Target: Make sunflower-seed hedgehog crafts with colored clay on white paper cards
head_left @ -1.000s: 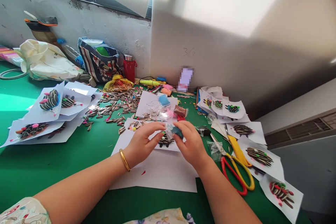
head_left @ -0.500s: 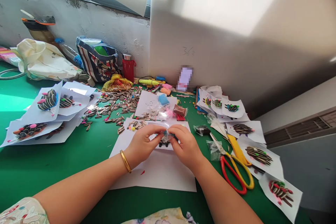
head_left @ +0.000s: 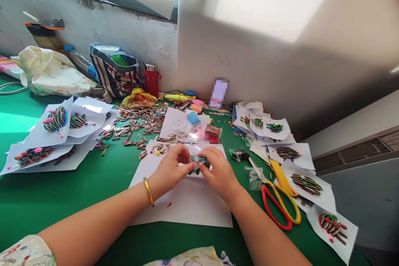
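Both hands meet over white paper (head_left: 183,203) and work on a small clear plastic packet (head_left: 196,158) with something teal-blue in it, apparently modelling clay. My right hand (head_left: 220,172) pinches the packet between thumb and fingers. On its other side, my left hand (head_left: 171,168), below a gold bangle, has its thumb and curled fingers closed at the plastic edge. Beneath them lies a smaller sheet with dark shapes, mostly hidden by my fingers. Sunflower seeds (head_left: 160,148) and a yellow bead lie beside my left hand.
Red-and-yellow scissors (head_left: 277,201) and a yellow cutter (head_left: 282,178) lie to the right, near several seed-decorated cards (head_left: 307,183). More cards (head_left: 56,122) are stacked at left. Loose seeds (head_left: 140,120), clay packets (head_left: 193,118) and a red bottle (head_left: 152,81) sit toward the wall.
The fingers have shifted slightly around the packet. My left fingertips have curled back a little, and more of the teal-blue content shows by my right hand.
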`<state>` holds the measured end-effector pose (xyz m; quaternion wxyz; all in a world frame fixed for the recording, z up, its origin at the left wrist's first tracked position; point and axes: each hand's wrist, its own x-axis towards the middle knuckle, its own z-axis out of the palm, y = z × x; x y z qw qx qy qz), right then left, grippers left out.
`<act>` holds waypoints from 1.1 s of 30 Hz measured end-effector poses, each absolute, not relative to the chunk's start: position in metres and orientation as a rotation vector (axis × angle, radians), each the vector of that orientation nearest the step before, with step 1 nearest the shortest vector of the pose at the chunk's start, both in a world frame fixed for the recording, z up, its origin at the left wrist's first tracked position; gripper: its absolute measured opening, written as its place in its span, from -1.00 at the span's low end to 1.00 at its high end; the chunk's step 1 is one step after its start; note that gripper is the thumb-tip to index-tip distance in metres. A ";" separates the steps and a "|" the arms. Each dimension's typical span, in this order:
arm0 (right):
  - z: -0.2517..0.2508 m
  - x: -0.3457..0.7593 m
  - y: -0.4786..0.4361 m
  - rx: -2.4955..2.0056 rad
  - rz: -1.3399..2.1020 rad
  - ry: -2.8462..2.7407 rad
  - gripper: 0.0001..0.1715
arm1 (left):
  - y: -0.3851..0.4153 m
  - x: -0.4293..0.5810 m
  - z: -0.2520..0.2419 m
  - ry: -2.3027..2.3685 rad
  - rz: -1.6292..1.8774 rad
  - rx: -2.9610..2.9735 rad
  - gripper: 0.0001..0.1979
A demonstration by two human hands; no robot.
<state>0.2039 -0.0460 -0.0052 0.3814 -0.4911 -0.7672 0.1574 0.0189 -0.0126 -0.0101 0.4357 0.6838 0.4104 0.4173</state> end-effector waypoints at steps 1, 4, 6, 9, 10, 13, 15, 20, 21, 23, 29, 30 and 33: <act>-0.006 0.204 -0.046 -1.255 0.405 -1.952 -0.76 | -0.013 0.020 -0.009 1.017 1.028 1.658 -0.77; -0.008 0.204 -0.046 -1.279 0.394 -1.956 -0.64 | -0.012 0.021 -0.009 0.980 1.021 1.590 -0.80; -0.009 0.204 -0.046 -1.299 0.378 -1.969 -0.53 | -0.010 0.020 -0.011 0.954 1.028 1.600 -0.88; -0.008 0.204 -0.046 -1.334 0.390 -1.976 -0.53 | -0.006 0.018 -0.015 0.964 1.041 1.683 -0.90; -0.008 0.204 -0.046 -1.344 0.401 -1.971 -0.56 | -0.005 0.017 -0.016 0.980 1.053 1.726 -0.89; -0.007 0.206 -0.045 -1.351 0.463 -1.965 -0.65 | -0.004 0.015 -0.016 1.011 1.110 1.889 -0.85; -0.007 0.207 -0.045 -1.369 0.525 -1.963 -0.66 | -0.004 0.014 -0.015 1.006 1.129 1.983 -0.79; -0.008 0.206 -0.045 -1.432 0.604 -1.954 -0.71 | -0.009 0.015 -0.013 0.949 1.099 2.121 -0.70; -0.007 0.205 -0.045 -1.426 0.610 -1.959 -0.72 | -0.010 0.016 -0.014 0.929 1.085 2.150 -0.69; -0.006 0.202 -0.046 -1.419 0.619 -1.968 -0.72 | -0.012 0.017 -0.014 0.892 1.053 2.196 -0.69; -0.006 0.200 -0.047 -1.354 0.659 -1.942 -0.62 | -0.011 0.017 -0.009 0.903 1.077 2.117 -0.76; -0.005 0.201 -0.047 -1.341 0.668 -1.931 -0.56 | -0.009 0.017 -0.009 0.938 1.107 2.050 -0.78; 0.000 0.206 -0.049 -1.310 0.747 -1.938 -0.41 | -0.004 0.015 -0.007 1.004 1.170 1.789 -0.90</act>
